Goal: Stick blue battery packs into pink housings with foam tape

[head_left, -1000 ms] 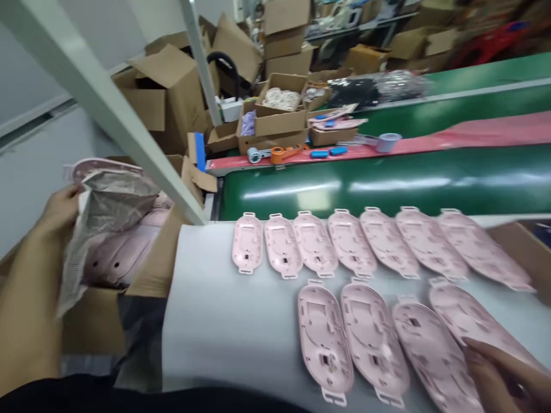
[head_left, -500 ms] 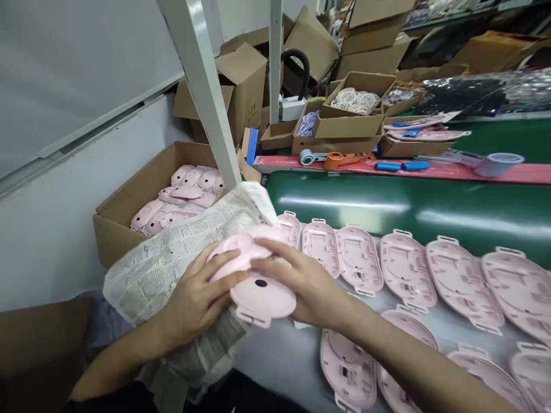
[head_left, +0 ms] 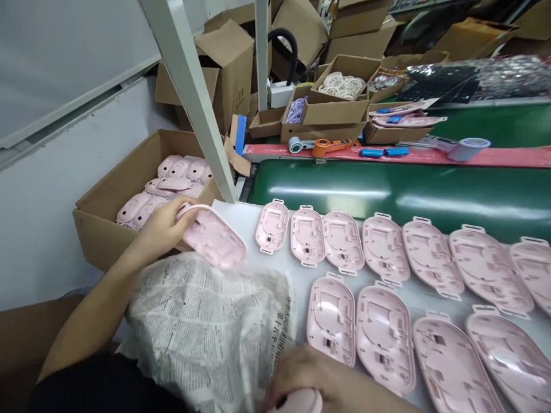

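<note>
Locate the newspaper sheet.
In the head view, the newspaper sheet is low and left of centre, just below the pink plastic shell in the left hand and beside the right hand near the bottom edge.

This is looking like an assembly workshop: a green conveyor belt (head_left: 387, 186) is stretching across at three o'clock, pink plastic shells (head_left: 433, 258) are lying in rows at four, and a cardboard carton (head_left: 336, 113) is holding white cord coils (head_left: 343, 85) at one.

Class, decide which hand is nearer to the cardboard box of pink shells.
Left. The left hand is close by the box, holding a shell; the right hand is farther off, across the newspaper.
</note>
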### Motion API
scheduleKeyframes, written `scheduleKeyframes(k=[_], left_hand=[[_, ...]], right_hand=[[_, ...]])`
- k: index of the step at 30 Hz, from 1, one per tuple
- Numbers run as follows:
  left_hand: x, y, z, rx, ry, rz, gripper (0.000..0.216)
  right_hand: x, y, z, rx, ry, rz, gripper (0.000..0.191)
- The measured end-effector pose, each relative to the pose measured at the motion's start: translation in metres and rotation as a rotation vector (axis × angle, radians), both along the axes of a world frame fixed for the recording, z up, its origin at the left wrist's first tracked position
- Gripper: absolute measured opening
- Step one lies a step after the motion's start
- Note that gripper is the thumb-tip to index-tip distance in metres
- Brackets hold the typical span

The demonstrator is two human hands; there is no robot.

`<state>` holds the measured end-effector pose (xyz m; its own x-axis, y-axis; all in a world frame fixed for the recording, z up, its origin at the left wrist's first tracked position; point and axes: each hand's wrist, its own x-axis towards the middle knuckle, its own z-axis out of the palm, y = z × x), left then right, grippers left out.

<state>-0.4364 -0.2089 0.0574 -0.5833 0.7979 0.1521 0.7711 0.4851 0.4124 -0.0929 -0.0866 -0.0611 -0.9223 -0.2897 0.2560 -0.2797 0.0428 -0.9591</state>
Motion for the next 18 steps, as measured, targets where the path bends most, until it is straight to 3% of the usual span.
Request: scheduleKeyframes(k=[4, 7, 10, 12, 14, 18], left_hand=[[-0.029, 0.068, -0.031, -0.365, 0.055, -0.149, 0.036], [-0.034, 0.115, -0.058, -0.463, 0.087, -0.226, 0.034], [-0.032, 0.154, -0.072, -0.501, 0.123, -0.281, 0.032], [-0.031, 0.167, -0.069, -0.536, 0.162, -0.284, 0.032], [-0.034, 0.165, -0.056, -0.574, 0.208, -0.253, 0.033], [-0.045, 0.111, -0.016, -0.629, 0.28, -0.121, 0.049]], right_hand=[[0.005, -0.011, -0.005, -0.015, 0.034, -0.03, 0.042], [0.015, -0.009, -0.005, -0.006, 0.064, -0.049, 0.045], [0.025, -0.008, -0.006, 0.037, 0.061, -0.099, 0.045], [0.032, -0.006, -0.005, 0.063, 0.052, -0.143, 0.047], [0.04, -0.004, -0.004, 0.067, 0.04, -0.192, 0.048], [0.055, 0.001, -0.006, 0.058, 0.006, -0.264, 0.053]])
